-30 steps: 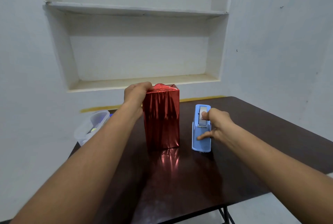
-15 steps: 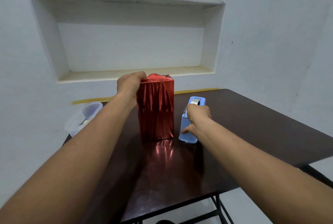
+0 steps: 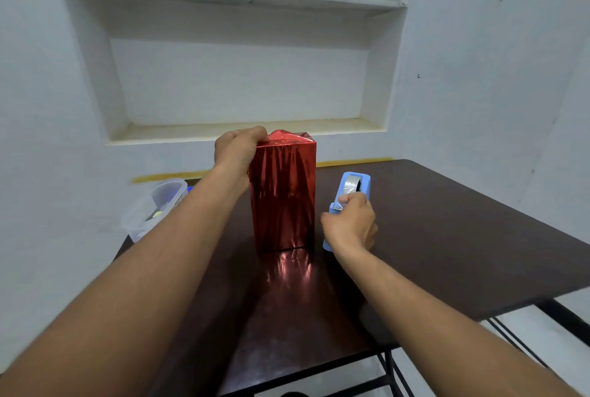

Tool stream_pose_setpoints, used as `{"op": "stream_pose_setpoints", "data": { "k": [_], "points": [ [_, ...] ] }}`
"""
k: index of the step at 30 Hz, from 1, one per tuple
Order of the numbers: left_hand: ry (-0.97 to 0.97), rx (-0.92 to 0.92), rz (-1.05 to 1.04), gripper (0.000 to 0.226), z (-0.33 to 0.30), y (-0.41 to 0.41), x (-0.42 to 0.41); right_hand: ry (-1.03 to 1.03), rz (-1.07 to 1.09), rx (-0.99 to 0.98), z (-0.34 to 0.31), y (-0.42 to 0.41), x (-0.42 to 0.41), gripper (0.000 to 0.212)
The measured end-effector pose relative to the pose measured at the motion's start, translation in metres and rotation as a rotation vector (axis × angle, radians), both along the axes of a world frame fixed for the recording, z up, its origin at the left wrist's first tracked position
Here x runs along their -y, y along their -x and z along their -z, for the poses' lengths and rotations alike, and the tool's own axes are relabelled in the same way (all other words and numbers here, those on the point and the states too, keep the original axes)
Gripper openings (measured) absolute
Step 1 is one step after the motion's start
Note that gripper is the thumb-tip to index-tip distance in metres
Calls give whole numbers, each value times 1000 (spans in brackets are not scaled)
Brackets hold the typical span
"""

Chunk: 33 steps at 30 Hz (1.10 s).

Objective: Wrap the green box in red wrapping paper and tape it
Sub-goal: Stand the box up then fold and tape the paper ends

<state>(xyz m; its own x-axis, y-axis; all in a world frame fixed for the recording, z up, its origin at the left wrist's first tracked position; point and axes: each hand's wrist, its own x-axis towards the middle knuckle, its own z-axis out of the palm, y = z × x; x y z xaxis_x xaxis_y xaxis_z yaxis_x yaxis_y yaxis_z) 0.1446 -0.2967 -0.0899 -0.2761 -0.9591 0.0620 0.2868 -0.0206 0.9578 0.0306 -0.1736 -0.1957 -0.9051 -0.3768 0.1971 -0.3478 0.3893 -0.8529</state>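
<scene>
Your right hand [image 3: 349,224] pinches tape at dispenser [image 3: 351,202] — folded box top [image 3: 289,138] up-left, pinned by gripping left hand [image 3: 238,150] (box upright).

Box [image 3: 282,198] mid-table [image 3: 447,221], dispenser [image 3: 351,192] just right, tub [image 3: 153,208] left.

Clear plastic tub [image 3: 156,205] on counter [image 3: 447,237] far-left corner; recessed wall shelves [image 3: 242,128] behind; yellow strip [image 3: 166,177] along wall.
</scene>
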Motion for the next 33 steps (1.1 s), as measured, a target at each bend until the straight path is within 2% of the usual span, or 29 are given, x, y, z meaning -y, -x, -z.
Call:
{"op": "stream_pose_setpoints", "data": {
  "k": [4,6,9,13,15,20,25,29,33],
  "points": [
    [0,8,-4,24,2,1,4,-4,-53,-10,-2,30,-3,41],
    [3,18,-1,26,3,2,5,5,-98,49,-8,46,-6,47],
    [7,17,1,27,4,4,8,39,-189,236,-20,69,-9,54],
    [22,35,2,24,6,4,13,266,-258,638,-39,85,-12,62],
    [25,35,3,24,6,5,15,303,-264,742,-46,90,-10,51],
    [30,33,10,14,7,5,14,330,-203,792,-53,89,0,39],
    [31,33,8,22,7,5,15,398,-153,804,-45,83,-5,35],
    [36,33,6,16,7,6,14,409,-150,778,-36,81,-10,27],
    [32,40,-1,20,6,5,14,402,-175,751,-32,81,-14,21]
  ]
}}
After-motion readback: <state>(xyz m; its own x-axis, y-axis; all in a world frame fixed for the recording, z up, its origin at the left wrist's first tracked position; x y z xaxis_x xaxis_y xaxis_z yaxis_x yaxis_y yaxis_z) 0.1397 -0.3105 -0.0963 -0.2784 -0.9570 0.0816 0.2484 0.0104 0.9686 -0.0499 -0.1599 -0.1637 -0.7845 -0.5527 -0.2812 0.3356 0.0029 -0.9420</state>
